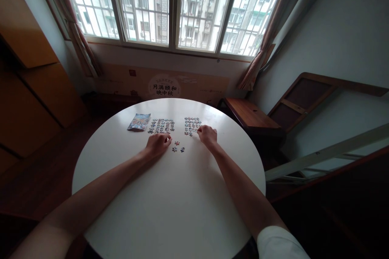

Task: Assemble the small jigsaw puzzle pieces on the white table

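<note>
On a round white table (170,202) lie two groups of small jigsaw pieces: a left group (161,126) and a right group (192,125). Three loose pieces (178,147) sit just in front of them. My left hand (158,144) rests on the table below the left group, fingers curled, thumb and finger pinched near a piece. My right hand (208,134) lies at the lower right corner of the right group, fingers curled and touching its edge. What either hand holds is too small to make out.
A small printed packet (139,122) lies left of the pieces. Behind the table are a barred window, curtains and a cardboard panel (164,85) with printed characters. A wooden bench (249,115) and leaning frames stand to the right; wooden cabinets are on the left.
</note>
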Available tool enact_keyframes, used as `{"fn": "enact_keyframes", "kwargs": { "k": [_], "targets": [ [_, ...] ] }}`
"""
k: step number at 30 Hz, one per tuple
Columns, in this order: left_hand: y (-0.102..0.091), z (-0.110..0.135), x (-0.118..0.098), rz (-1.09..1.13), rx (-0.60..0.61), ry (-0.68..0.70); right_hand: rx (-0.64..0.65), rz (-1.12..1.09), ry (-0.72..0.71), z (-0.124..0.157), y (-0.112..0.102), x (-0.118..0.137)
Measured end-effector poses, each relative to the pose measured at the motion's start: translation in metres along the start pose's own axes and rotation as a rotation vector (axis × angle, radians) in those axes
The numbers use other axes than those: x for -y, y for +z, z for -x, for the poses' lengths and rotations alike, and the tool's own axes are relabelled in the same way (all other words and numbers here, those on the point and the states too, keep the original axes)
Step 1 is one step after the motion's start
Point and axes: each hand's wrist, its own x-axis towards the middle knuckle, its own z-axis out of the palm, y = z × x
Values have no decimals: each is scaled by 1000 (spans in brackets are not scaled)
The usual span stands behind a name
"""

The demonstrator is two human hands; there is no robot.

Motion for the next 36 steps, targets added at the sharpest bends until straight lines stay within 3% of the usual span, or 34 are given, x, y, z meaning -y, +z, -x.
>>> {"fn": "enact_keyframes", "kwargs": {
  "k": [16, 36],
  "targets": [
    [1, 0, 1, -3, -1, 8, 144, 136, 34, 1, -5, 1],
    [1, -1, 3, -8, 10, 6, 253, -142, -10, -7, -3, -17]
  ]
}}
